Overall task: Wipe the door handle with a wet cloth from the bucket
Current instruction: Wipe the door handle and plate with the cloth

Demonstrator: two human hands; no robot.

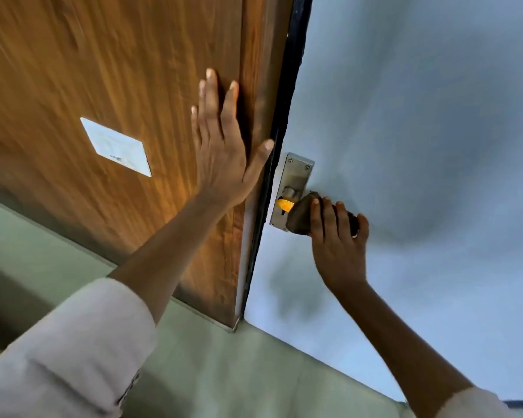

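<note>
A grey-blue door (420,131) stands on the right, with a metal handle plate (293,176) near its left edge. My right hand (338,242) is shut on a dark brown cloth (301,215) wrapped over the handle lever, which the cloth hides. Just left of the cloth, an orange-lit bit of the handle base (285,204) shows. My left hand (221,146) lies flat with its fingers spread on the wooden panel (103,70) next to the black door edge (280,140). No bucket is in view.
A white rectangular card or plate (115,146) is fixed on the wooden panel. Pale green floor (224,372) runs below the door and panel. Both forearms wear light sleeves.
</note>
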